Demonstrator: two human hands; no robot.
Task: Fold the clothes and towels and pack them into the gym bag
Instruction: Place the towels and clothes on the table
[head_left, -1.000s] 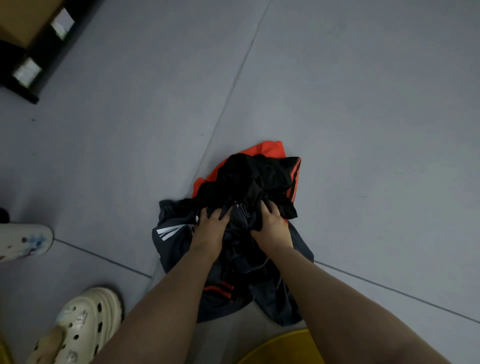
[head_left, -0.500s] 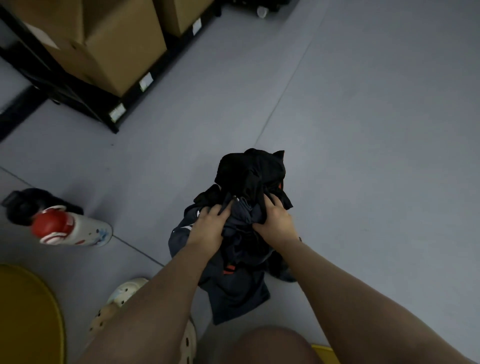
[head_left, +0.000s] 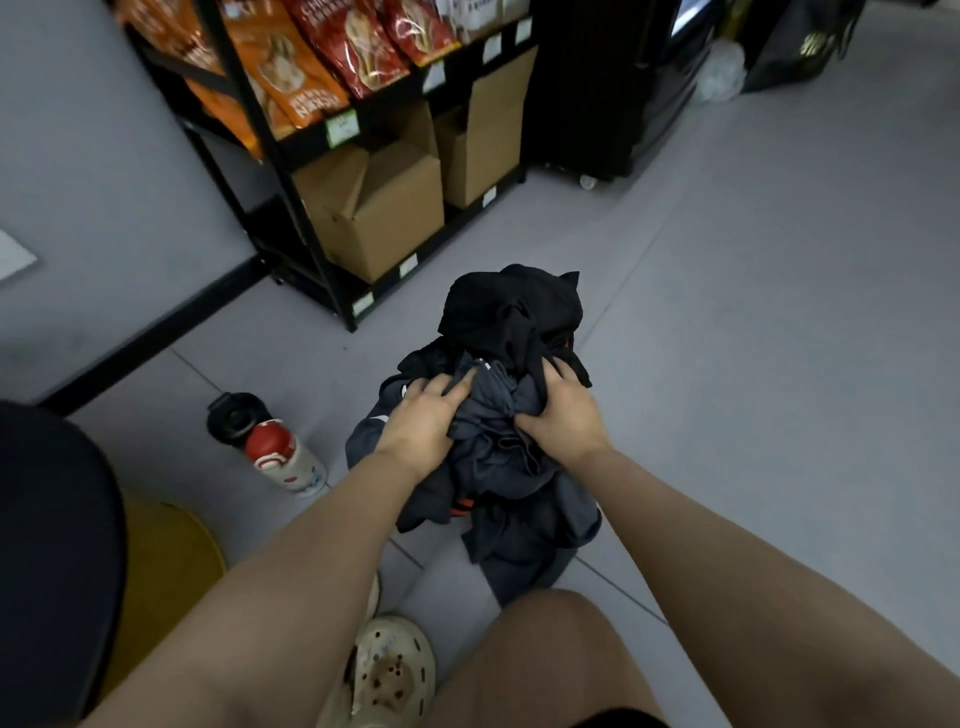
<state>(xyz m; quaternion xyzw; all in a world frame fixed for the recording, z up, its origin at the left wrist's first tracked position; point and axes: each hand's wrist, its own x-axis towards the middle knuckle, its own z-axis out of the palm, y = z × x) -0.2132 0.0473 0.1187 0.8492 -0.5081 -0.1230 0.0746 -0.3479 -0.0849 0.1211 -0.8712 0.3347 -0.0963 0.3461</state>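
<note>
Both hands hold one bundle of dark clothes (head_left: 511, 415) above the grey floor (head_left: 753, 338): the left hand (head_left: 423, 421) and right hand (head_left: 563, 415) each have the grip curled into the cloth.

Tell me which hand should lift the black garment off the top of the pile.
Probably the right hand: its fingers already grip the pile right under the black garment. The left hand sits lower, on the grey clothes.
</note>
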